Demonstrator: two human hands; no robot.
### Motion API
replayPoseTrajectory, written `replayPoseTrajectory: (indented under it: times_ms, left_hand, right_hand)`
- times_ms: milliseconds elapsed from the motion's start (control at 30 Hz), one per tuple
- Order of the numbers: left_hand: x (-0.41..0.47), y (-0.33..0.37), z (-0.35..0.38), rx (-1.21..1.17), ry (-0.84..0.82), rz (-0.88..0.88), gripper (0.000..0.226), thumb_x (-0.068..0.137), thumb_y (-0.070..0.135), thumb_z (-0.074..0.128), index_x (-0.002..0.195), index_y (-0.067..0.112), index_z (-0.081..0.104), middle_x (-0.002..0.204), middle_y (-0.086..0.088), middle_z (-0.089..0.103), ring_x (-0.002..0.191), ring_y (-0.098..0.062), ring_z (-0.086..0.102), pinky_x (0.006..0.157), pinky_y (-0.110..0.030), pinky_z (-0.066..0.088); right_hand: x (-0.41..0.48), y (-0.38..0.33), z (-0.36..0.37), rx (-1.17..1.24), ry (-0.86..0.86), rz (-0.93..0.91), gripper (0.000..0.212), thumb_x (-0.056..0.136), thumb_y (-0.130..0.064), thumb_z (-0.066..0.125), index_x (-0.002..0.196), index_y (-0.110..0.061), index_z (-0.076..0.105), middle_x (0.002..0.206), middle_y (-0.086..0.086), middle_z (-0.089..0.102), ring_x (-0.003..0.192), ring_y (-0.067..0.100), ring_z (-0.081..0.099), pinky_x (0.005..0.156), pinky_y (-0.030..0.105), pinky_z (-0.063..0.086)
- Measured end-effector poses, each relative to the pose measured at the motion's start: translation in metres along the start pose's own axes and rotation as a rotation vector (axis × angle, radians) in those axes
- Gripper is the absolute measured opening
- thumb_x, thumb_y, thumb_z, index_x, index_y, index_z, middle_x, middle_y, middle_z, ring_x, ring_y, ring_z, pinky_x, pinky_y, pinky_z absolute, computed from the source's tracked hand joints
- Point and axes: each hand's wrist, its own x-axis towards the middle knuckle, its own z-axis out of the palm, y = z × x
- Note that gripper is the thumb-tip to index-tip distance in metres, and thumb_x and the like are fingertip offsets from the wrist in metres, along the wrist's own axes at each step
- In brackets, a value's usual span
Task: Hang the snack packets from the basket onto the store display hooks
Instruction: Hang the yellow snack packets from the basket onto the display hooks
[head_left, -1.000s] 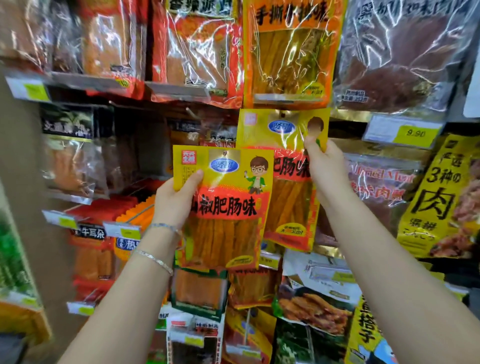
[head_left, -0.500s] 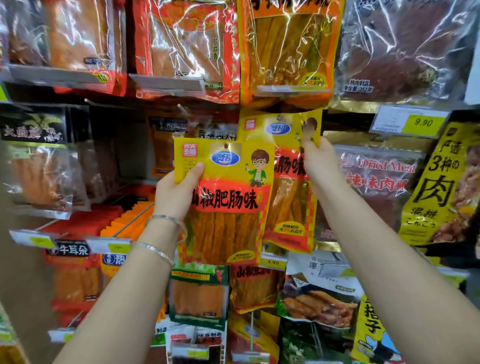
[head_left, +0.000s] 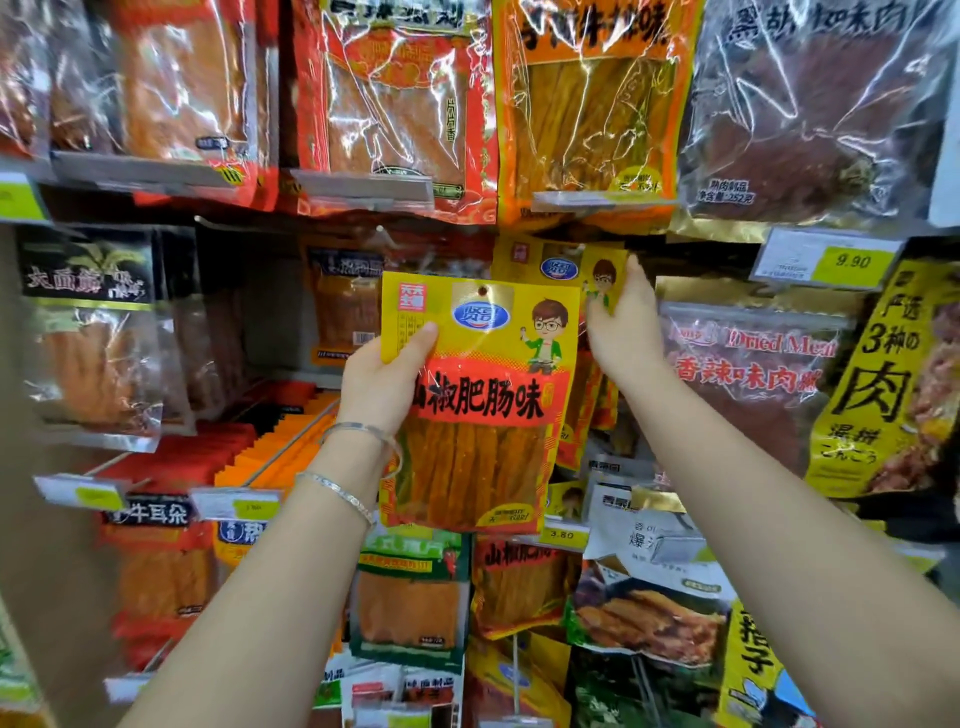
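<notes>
Head view: both forearms reach up and forward from the bottom of the frame toward the display wall, all of it left of and lower than the 9.90 price tag (head_left: 852, 261).

The left hand (head_left: 382, 382) is well left of that tag and below its level, wrist bent back. It grips the front packet (head_left: 483, 400) by its left edge, with the thumb laid across the yellow face and the fingers hidden behind. Two thin bangles (head_left: 358, 434) circle that wrist. The packet is held upright, facing the camera. The hang hole (head_left: 483, 290) in its top strip is free, on no hook.

The right hand (head_left: 621, 332) is nearer the tag, just left of it and slightly lower, with the forearm slanting up from the lower right. Its fingers pinch the top right corner of a matching rear packet (head_left: 561, 265), which sits behind the front packet. Whether the rear packet is already on a hook cannot be told. Directly below the tag hangs a Dried Meat bag (head_left: 753, 364), just beside the right wrist.
</notes>
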Motion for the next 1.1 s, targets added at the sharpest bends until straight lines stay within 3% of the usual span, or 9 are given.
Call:
replayPoseTrajectory:
  times_ms: [100, 233, 333, 400, 533, 700, 833, 933, 1100]
  left_hand:
    - [-0.003, 0.004, 0.010, -0.019, -0.008, 0.027, 0.014, 0.083, 0.041, 0.065, 0.074, 0.034, 0.074, 0.080, 0.006, 0.074, 0.076, -0.013, 0.071, 0.067, -0.030, 0.055]
    - [-0.006, 0.010, 0.028, -0.013, -0.054, 0.058, 0.016, 0.082, 0.045, 0.065, 0.073, 0.035, 0.073, 0.080, 0.006, 0.074, 0.076, -0.013, 0.071, 0.068, -0.033, 0.055]
    - [-0.008, 0.012, 0.043, 0.010, -0.071, 0.074, 0.013, 0.082, 0.043, 0.066, 0.077, 0.033, 0.071, 0.081, 0.007, 0.074, 0.077, -0.013, 0.070, 0.069, -0.030, 0.055]
    - [-0.008, 0.016, 0.053, 0.024, 0.012, 0.133, 0.018, 0.080, 0.031, 0.071, 0.096, 0.027, 0.064, 0.095, 0.007, 0.070, 0.085, -0.010, 0.068, 0.068, -0.017, 0.052]
    - [-0.009, 0.031, 0.067, 0.185, 0.187, 0.438, 0.057, 0.078, 0.011, 0.070, 0.130, 0.013, 0.045, 0.127, 0.001, 0.045, 0.120, -0.013, 0.046, 0.102, -0.019, 0.036]
    - [-0.011, 0.048, 0.087, 0.334, -0.082, 0.560, 0.067, 0.087, 0.015, 0.059, 0.146, 0.018, 0.027, 0.141, 0.010, 0.029, 0.127, 0.007, 0.020, 0.095, 0.007, 0.011]
    - [-0.008, 0.055, 0.096, 0.356, -0.195, 0.542, 0.068, 0.091, 0.019, 0.054, 0.149, 0.022, 0.017, 0.154, 0.006, 0.019, 0.129, 0.013, 0.010, 0.099, 0.001, 0.008]
    - [-0.008, 0.053, 0.094, 0.334, -0.207, 0.524, 0.068, 0.090, 0.019, 0.054, 0.148, 0.024, 0.019, 0.154, 0.010, 0.019, 0.126, 0.018, 0.010, 0.100, 0.002, 0.011]
    - [-0.010, 0.049, 0.093, 0.275, -0.221, 0.499, 0.068, 0.089, 0.019, 0.054, 0.148, 0.029, 0.020, 0.149, 0.017, 0.023, 0.131, 0.012, 0.014, 0.109, -0.020, 0.017]
  right_hand:
    - [-0.019, -0.011, -0.012, 0.084, 0.161, -0.124, 0.041, 0.097, -0.028, 0.043, 0.134, -0.011, 0.044, 0.132, 0.002, 0.047, 0.127, 0.019, 0.041, 0.108, 0.028, 0.027]
    - [-0.036, -0.027, -0.023, 0.471, -0.021, 0.097, 0.039, 0.078, -0.063, 0.047, 0.093, -0.029, 0.059, 0.100, -0.007, 0.065, 0.098, 0.014, 0.062, 0.093, 0.044, 0.047]
    - [-0.039, -0.028, -0.028, 0.523, -0.022, 0.062, 0.026, 0.078, -0.052, 0.061, 0.084, -0.026, 0.062, 0.097, 0.007, 0.069, 0.092, 0.028, 0.066, 0.087, 0.052, 0.051]
    - [-0.036, -0.024, -0.032, 0.508, 0.052, 0.002, 0.014, 0.084, -0.041, 0.062, 0.079, -0.028, 0.061, 0.086, -0.003, 0.069, 0.086, 0.023, 0.066, 0.083, 0.049, 0.051]
    - [-0.029, -0.018, -0.037, 0.439, 0.112, -0.057, 0.013, 0.090, -0.034, 0.059, 0.078, -0.031, 0.057, 0.077, -0.012, 0.063, 0.077, 0.010, 0.062, 0.073, 0.039, 0.051]
    - [-0.017, -0.021, -0.040, 0.396, 0.154, -0.099, 0.009, 0.093, -0.031, 0.055, 0.084, -0.032, 0.056, 0.081, -0.014, 0.060, 0.070, -0.010, 0.055, 0.063, 0.007, 0.042]
    - [-0.004, -0.024, -0.041, 0.343, 0.213, -0.066, 0.011, 0.093, -0.028, 0.054, 0.086, -0.020, 0.055, 0.077, -0.011, 0.055, 0.069, 0.000, 0.050, 0.066, 0.023, 0.040]
    - [0.002, -0.023, -0.040, 0.288, 0.195, -0.033, 0.014, 0.094, -0.029, 0.053, 0.083, -0.019, 0.054, 0.074, -0.010, 0.052, 0.068, 0.004, 0.049, 0.060, 0.023, 0.036]
    - [0.002, -0.017, -0.035, 0.257, 0.171, -0.027, 0.014, 0.094, -0.029, 0.053, 0.084, -0.020, 0.055, 0.075, -0.009, 0.054, 0.068, 0.005, 0.049, 0.060, 0.024, 0.036]
